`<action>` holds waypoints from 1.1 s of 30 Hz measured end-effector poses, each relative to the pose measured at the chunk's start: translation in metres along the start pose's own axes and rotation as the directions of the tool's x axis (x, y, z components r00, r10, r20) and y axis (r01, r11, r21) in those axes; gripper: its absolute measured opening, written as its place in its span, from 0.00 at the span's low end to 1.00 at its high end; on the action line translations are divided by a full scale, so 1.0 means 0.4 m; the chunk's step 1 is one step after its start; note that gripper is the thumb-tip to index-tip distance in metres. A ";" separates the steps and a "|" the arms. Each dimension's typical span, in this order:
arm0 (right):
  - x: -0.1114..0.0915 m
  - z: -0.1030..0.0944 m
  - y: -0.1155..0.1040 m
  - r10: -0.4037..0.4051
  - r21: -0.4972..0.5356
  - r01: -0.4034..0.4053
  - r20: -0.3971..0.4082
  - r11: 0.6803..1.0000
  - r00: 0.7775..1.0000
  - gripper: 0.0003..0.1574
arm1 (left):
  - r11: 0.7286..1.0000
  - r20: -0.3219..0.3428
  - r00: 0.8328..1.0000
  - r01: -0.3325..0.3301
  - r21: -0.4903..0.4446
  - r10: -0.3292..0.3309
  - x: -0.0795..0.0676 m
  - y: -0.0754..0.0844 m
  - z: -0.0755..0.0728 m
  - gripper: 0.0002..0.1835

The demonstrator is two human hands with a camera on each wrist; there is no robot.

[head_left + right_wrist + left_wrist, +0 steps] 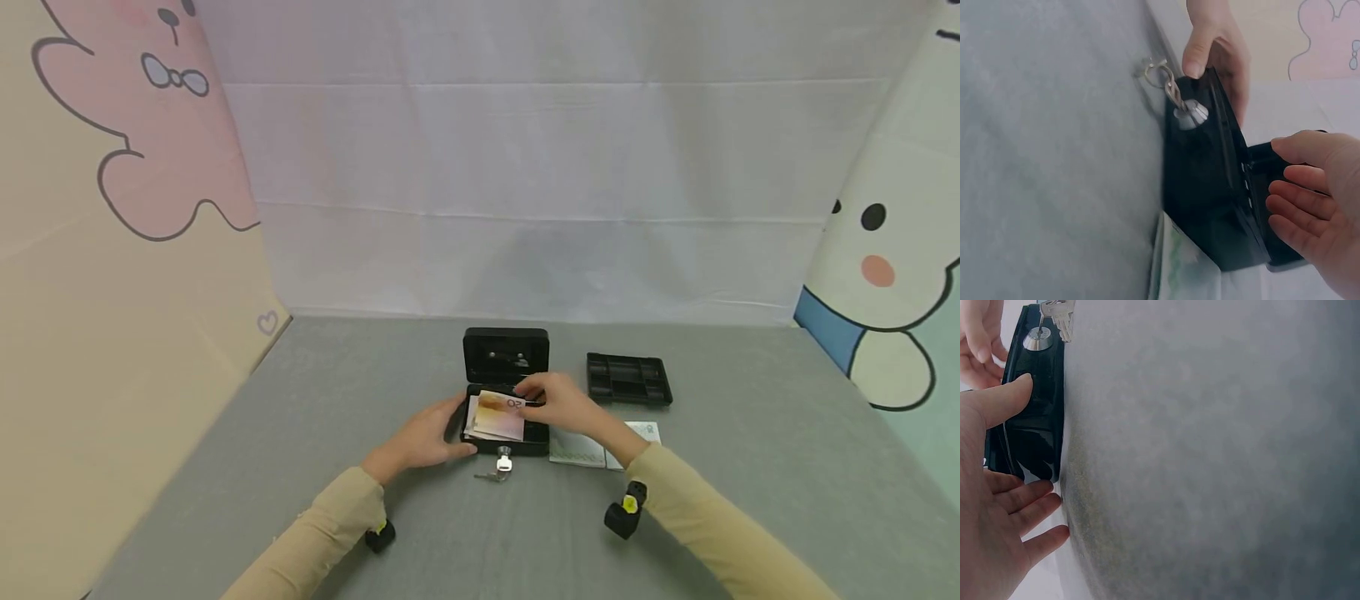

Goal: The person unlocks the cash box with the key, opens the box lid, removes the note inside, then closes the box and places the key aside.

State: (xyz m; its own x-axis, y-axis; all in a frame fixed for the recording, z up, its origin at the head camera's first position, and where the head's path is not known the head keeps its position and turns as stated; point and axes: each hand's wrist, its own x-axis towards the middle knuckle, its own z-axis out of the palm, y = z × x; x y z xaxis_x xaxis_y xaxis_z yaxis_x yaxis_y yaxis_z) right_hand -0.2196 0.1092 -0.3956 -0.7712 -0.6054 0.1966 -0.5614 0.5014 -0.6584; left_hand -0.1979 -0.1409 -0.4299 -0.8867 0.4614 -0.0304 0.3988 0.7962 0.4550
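Observation:
A black cash box (534, 446) sits on the grey table with its lid (506, 342) raised. Several banknotes (495, 417) lie in it, the top one yellow and pink and marked 20. My left hand (423, 437) rests against the box's left side, thumb at the front face and fingers spread along the side. Over the right part of the box is my right hand (558, 404), its fingers loosely bent near the notes' edge; nothing shows between thumb and fingers in the right wrist view (1316, 200). Keys (504, 462) hang from the front lock (1038, 339).
Right of the box, greenish banknotes (577, 450) lie on the table, partly under my right forearm. Behind them stands a black compartment tray (628, 392). A white cloth backdrop (525, 167) rises at the table's far edge, with printed panels at both sides.

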 end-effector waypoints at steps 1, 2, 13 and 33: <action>0.007 0.011 -0.001 -0.006 -0.006 0.006 0.001 1.000 1.000 0.18 | 1.000 0.001 1.000 0.000 -0.001 0.000 0.000 -0.001 0.000 0.46; 0.013 0.020 -0.002 -0.010 -0.017 0.010 0.001 1.000 1.000 0.18 | 1.000 0.001 1.000 0.000 -0.002 0.000 0.000 -0.001 0.001 0.46; 0.029 0.059 -0.002 0.000 -0.070 0.000 0.008 0.998 1.000 0.22 | 1.000 -0.002 1.000 -0.008 -0.015 0.008 -0.002 -0.004 0.001 0.46; 0.048 0.087 -0.007 0.094 -0.228 -0.088 0.014 0.970 0.996 0.24 | 1.000 0.001 1.000 -0.013 -0.014 0.013 -0.004 0.000 -0.004 0.45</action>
State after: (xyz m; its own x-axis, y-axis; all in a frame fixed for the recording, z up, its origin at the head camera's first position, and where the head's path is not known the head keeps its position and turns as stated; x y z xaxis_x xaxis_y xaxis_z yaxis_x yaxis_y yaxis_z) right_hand -0.2223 0.0747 -0.4155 -0.8161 -0.5645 0.1241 -0.5450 0.6802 -0.4902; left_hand -0.1968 -0.1421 -0.4285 -0.8811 0.4722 -0.0252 0.4072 0.7847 0.4673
